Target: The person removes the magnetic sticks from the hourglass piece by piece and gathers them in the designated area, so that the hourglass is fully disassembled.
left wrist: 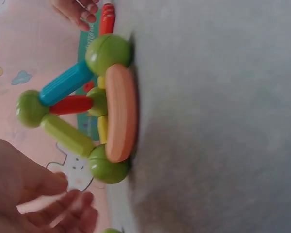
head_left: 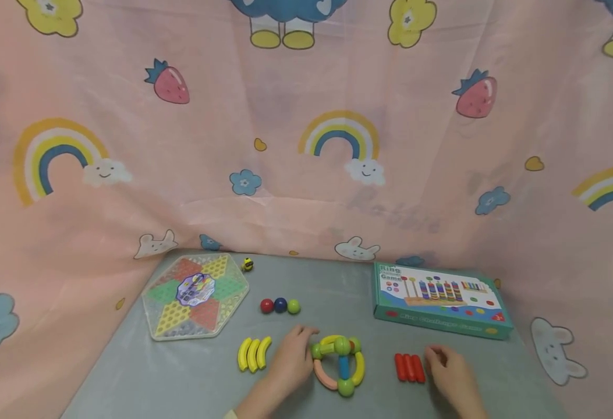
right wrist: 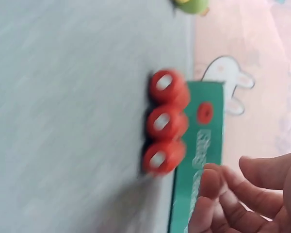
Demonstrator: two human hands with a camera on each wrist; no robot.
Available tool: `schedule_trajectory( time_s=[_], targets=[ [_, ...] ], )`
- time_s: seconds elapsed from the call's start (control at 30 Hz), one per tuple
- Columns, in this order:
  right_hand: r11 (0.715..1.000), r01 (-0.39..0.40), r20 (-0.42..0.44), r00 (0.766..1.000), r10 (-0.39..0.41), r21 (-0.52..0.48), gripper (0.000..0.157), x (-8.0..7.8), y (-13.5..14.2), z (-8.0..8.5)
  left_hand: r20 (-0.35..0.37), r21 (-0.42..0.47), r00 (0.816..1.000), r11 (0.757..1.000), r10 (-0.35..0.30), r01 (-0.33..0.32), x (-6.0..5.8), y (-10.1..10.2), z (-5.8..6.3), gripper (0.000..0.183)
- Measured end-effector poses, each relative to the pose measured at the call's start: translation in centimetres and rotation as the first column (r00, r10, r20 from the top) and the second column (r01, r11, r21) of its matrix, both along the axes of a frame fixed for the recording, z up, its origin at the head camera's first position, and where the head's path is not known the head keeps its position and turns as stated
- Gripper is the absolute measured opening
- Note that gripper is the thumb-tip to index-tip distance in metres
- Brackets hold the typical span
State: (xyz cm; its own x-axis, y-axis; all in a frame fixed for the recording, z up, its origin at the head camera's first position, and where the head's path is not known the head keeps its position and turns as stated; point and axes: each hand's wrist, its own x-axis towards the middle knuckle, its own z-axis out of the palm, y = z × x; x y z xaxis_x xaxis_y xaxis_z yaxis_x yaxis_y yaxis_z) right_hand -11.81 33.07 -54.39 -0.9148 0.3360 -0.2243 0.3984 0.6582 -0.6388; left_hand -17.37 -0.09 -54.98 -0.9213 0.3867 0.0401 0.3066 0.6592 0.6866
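Observation:
A toy frame of magnetic balls and sticks stands on the table, with a green ball (head_left: 342,345) on top and a pink curved stick (left wrist: 121,114) along its base. Blue, red, yellow and yellow-green sticks join its green balls. My left hand (head_left: 291,356) is just left of this frame, fingers relaxed and holding nothing; a gap shows between them in the left wrist view. Off to the right, my right hand (head_left: 452,375) hovers beside three red sticks (head_left: 410,368) lying side by side. Its fingers are loosely bent around nothing. White ends show on the red sticks (right wrist: 161,121).
Several yellow curved sticks (head_left: 254,354) lie left of my left hand. Behind them sit a red ball (head_left: 266,305), a blue ball (head_left: 280,305) and a green ball (head_left: 293,306). A hexagonal game board (head_left: 219,317), small bee figure (head_left: 247,265) and green game box (head_left: 442,322) stand farther back.

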Motion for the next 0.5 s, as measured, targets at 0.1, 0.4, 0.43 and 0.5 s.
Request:
schedule_trajectory(
  time_s=[0.1, 0.4, 0.43, 0.5],
  targets=[
    [1.0, 0.004, -0.062, 0.998, -0.004, 0.0, 0.036, -0.3, -1.3, 0.9, -0.056, 0.1, 0.997, 0.993, -0.054, 0.06, -0.3, 0.1, 0.9, 0.046],
    [0.981, -0.177, -0.125, 0.978, 0.167, -0.074, 0.036, -2.2, -7.3, 0.4, -0.053, 0.129, 0.936, 0.927, -0.348, 0.352, -0.6, 1.5, 4.4, 0.05],
    [0.978, -0.194, -0.115, 0.976, 0.185, -0.072, 0.039, -2.4, -7.9, 0.3, -0.055, 0.102, 0.925, 0.92, -0.376, 0.379, -0.7, 1.6, 4.6, 0.049],
    [0.972, -0.229, -0.111, 0.969, 0.221, -0.061, 0.044, -2.8, -8.8, -0.1, -0.083, 0.035, 0.907, 0.909, -0.412, 0.416, -0.7, 2.0, 4.9, 0.046]
  ],
)
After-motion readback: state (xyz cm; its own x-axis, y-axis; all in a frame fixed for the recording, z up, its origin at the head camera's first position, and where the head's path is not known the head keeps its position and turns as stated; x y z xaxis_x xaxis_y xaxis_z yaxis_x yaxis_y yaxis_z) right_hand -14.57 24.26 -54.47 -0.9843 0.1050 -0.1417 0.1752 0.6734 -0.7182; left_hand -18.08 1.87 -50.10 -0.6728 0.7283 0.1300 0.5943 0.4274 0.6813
